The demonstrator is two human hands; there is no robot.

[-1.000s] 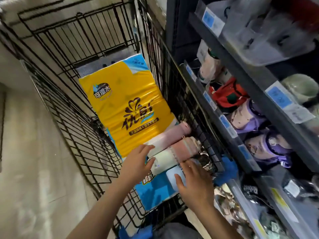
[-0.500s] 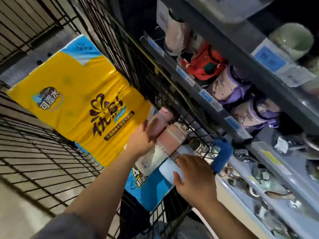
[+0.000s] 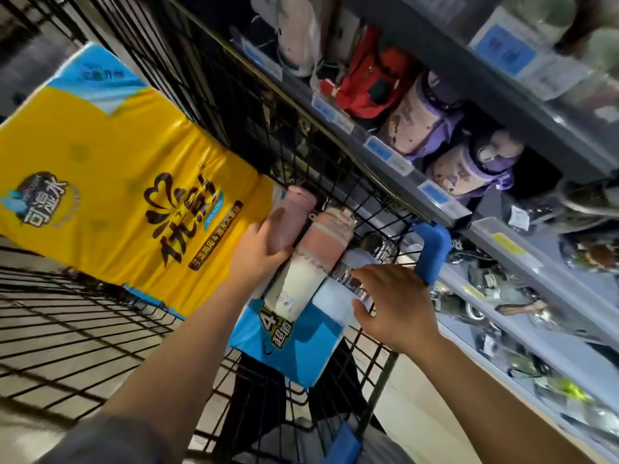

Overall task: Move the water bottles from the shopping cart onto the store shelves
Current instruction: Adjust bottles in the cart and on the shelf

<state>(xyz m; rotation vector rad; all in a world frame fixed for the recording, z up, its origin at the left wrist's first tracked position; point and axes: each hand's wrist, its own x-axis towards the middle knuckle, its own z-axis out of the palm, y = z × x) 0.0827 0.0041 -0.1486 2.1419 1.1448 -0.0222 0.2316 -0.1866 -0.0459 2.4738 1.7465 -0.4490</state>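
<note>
Bottles lie side by side in the near right corner of a black wire cart [image 3: 100,329], resting on a yellow and blue pack [image 3: 110,182] that fills most of the basket. The left hand [image 3: 258,252] wraps around the pink bottle [image 3: 289,219], fingers curled over its lower body. Beside it lies a pink-and-white bottle [image 3: 311,262], touching the first. The right hand [image 3: 395,303] grips the pale blue bottle [image 3: 338,293], which has a shiny metal cap and lies against the cart's wire side. A blue corner guard [image 3: 432,252] sits on the cart rim just beyond the right hand. Grey shelves [image 3: 418,185] run along the right, close to the cart, holding purple-lidded bottles [image 3: 469,169], a red bag [image 3: 368,82] and blue price tags [image 3: 378,150].
</note>
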